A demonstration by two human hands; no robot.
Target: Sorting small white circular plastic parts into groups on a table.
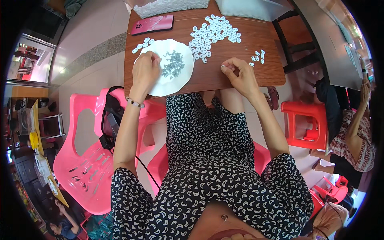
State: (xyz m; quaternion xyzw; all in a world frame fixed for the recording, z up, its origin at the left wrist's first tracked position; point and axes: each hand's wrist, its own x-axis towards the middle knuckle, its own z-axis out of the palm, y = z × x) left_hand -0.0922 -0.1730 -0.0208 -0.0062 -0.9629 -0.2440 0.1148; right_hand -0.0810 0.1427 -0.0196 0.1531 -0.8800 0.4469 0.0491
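My left hand [146, 71] is over the left side of a white scalloped plate [166, 87], its fingers pinched together. Small silvery metal pieces, possibly screws, lie in a loose pile [174, 64] on the plate, just right of those fingers. Near the table's front edge, my right hand [241, 77] has thumb and forefinger pressed together. Whatever either pinch holds is too small to make out. Many small white oval plastic pieces with holes [216, 30] spread across the table between and beyond my hands.
On the brown wooden table [254, 42], a few more white pieces lie at left [143, 45] and right [258, 57]. A pink phone [153, 25] and two clear bins [172, 5] of white pieces stand farther back. Pink chair [86, 168] at left, red stool [304, 124] at right; other people sit nearby.
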